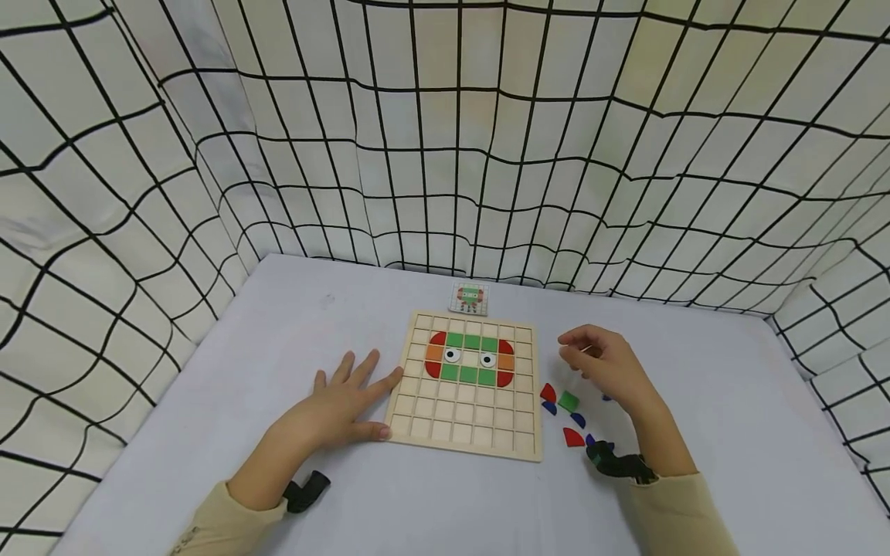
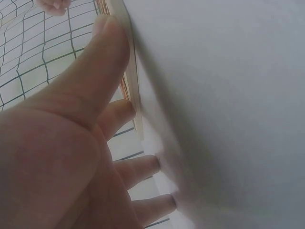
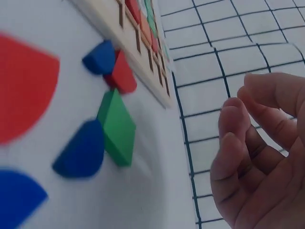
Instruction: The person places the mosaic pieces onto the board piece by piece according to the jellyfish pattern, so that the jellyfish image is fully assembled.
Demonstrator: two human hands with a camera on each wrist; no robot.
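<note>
A wooden grid board (image 1: 452, 426) lies on the table, with green squares (image 1: 471, 341), orange squares (image 1: 434, 353), red quarter-circles (image 1: 505, 378) and two eye pieces (image 1: 487, 360) set in its upper cells. Spread flat at the board's left side, my left hand (image 1: 338, 408) touches its edge with thumb and index finger. My right hand (image 1: 615, 367) hovers right of the board, fingers loosely bent, with nothing visible in its grasp. Below it lie a loose green square (image 3: 116, 129), red quarter-circles (image 1: 573, 438) and several blue rounded pieces (image 3: 82, 150).
Behind the board lies a small picture card (image 1: 470, 299) showing a similar coloured pattern on a grid. A white cloth (image 1: 334, 305) covers the table. Black netting (image 1: 480, 154) over pale sheets encloses the back and sides. Dark bands (image 1: 619, 463) sit on both wrists.
</note>
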